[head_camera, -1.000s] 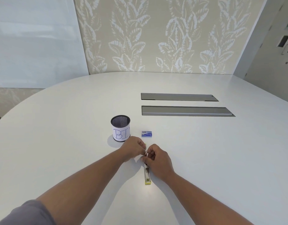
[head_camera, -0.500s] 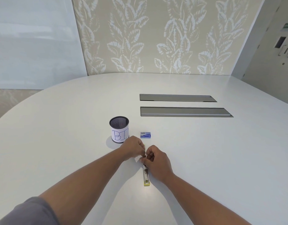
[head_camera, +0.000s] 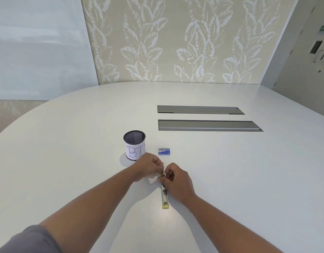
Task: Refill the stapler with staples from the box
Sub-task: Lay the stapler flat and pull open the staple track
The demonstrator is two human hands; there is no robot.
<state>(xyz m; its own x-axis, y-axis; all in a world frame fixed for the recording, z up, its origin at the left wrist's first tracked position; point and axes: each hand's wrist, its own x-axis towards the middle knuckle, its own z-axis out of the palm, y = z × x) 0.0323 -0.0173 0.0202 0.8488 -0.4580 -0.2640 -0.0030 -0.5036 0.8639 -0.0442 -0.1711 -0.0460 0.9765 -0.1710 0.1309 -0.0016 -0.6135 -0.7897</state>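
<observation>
two grey hatches [head_camera: 208,125] in white table [head_camera: 248,179]

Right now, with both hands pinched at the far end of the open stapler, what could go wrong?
1. The fingers of the left hand and right hand crowd the stapler hinge; a snap shut might pinch them.
2. The staple box sits beyond the hands, so reaching for it could knock the stapler.

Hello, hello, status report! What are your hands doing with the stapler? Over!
Both hands, left hand and right hand, pinching the far end of the stapler. Staple box sits untouched behind. Nothing blocking.
</observation>
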